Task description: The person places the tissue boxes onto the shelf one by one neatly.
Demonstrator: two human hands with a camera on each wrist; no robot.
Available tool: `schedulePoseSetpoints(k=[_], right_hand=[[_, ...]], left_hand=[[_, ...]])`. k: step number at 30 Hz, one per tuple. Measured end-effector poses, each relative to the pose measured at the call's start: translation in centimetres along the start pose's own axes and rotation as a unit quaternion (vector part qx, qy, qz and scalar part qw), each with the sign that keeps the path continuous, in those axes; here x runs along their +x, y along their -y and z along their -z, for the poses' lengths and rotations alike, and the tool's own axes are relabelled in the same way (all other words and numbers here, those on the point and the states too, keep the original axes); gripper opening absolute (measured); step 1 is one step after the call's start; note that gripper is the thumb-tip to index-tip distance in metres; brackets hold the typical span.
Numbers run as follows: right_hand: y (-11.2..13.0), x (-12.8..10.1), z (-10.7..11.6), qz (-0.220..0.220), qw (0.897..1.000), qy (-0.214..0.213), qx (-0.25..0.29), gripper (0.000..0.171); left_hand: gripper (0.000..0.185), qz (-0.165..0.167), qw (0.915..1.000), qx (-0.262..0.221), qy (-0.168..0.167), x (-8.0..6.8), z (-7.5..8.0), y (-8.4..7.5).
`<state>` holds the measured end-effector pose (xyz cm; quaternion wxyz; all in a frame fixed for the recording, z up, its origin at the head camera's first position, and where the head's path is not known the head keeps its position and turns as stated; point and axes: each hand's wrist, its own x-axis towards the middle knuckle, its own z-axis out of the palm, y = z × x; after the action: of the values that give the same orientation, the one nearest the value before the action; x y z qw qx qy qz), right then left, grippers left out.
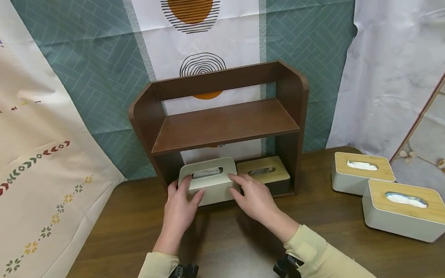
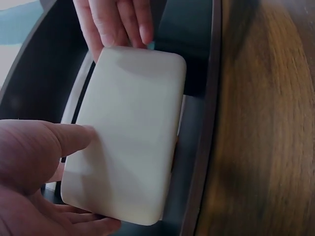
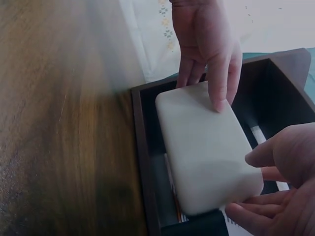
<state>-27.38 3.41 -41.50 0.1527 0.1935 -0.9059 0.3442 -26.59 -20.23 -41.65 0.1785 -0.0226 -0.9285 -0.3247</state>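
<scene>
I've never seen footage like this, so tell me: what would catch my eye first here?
Probably the two hands at the centre: the left hand and right hand grip the ends of a pale tissue box in the bottom bay of a dark wooden shelf. Another wood-lidded box sits beside it in that bay, and two more stand on the table's right.

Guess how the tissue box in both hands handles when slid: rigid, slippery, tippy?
The tissue box looks hard-shelled with rounded corners, so probably rigid. Its smooth matte wall may slip; the left hand and right hand grip opposite ends. Low and wide, it seems unlikely to tip.
</scene>
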Motion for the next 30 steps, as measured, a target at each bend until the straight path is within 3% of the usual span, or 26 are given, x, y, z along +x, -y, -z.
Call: schedulePoseSetpoints(k=[11, 21, 30], right_hand=[[-0.1, 0.4, -0.2, -0.002, 1.000, 0.015, -0.007, 0.044], [-0.3, 0.5, -0.6, -0.001, 0.999, 0.036, -0.013, 0.045], [-0.4, 0.6, -1.2, 0.010, 0.998, 0.054, -0.026, 0.049]], left_hand=[[0.063, -0.007, 0.9998, -0.004, -0.019, 0.5, -1.1, 0.6], [0.061, 0.003, 1.0000, 0.005, 0.003, 0.3, -1.2, 1.0], [0.064, -0.006, 0.9997, 0.024, -0.005, 0.3, -1.7, 1.5]])
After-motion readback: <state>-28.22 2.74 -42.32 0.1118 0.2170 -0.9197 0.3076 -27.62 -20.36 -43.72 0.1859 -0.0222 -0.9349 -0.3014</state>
